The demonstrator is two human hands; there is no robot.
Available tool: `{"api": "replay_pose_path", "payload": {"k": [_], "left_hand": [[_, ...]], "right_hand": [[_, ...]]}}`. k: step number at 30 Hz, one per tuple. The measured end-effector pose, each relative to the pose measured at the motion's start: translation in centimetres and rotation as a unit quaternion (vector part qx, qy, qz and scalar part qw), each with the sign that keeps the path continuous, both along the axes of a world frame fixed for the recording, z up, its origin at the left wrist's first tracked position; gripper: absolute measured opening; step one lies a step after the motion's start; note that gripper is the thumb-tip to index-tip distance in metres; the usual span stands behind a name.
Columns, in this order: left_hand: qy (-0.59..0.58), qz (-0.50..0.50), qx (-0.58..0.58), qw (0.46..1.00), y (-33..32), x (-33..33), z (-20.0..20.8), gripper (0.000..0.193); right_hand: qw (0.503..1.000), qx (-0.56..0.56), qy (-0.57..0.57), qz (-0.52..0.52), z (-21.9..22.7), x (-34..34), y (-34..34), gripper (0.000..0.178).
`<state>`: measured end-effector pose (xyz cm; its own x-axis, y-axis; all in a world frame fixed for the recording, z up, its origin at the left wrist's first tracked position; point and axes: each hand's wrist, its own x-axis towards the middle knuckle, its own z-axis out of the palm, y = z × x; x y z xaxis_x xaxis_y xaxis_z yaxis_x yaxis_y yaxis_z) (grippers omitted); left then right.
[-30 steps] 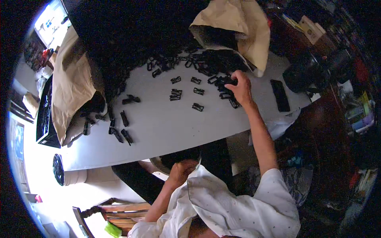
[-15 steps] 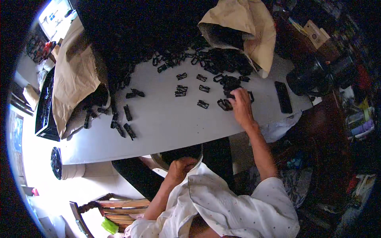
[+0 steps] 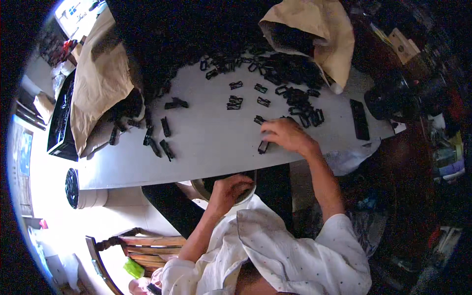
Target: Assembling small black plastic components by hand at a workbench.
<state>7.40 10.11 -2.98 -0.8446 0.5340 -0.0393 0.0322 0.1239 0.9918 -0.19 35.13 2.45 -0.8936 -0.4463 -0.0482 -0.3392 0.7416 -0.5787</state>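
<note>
My right hand [image 3: 287,135] is over the grey table [image 3: 211,147], palm down, with its fingers bent and pressed close on a small black plastic piece [image 3: 263,147] near the front edge. What its thumb does is hidden. My left hand [image 3: 230,191] hovers over a round container [image 3: 198,187] in my lap, fingers curled together; anything between them is too small to make out. Beyond the right hand lies a cluster of black pieces [image 3: 301,104]. Single pieces, such as one black piece [image 3: 263,102], sit in loose rows at the table's middle.
A large dark heap of pieces [image 3: 285,69] covers the far side. Brown paper bags stand open at left [image 3: 101,83] and far right [image 3: 339,44]. More black pieces [image 3: 166,127] lie at left. A black phone [image 3: 359,119] rests at right, near a dark round container [image 3: 388,101].
My right hand has come from the black cluster toward the front edge and left, a black piece moving with it. My left hand has risen slightly from the container. The view has shifted a little.
</note>
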Motion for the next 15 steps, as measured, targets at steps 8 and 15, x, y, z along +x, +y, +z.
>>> {"api": "replay_pose_path", "payload": {"k": [8, 15], "left_hand": [[-0.15, 0.097, 0.049, 0.983, -3.9, 0.0, 0.4, 0.022], [-0.011, 0.161, 0.009, 0.987, 0.3, -1.7, 3.9, 0.03]], "right_hand": [[0.976, 0.035, 0.205, -0.058, -0.7, 4.1, -1.3, 0.026], [0.98, -0.043, 0.186, -0.049, -2.6, 4.5, -3.2, 0.033]]}}
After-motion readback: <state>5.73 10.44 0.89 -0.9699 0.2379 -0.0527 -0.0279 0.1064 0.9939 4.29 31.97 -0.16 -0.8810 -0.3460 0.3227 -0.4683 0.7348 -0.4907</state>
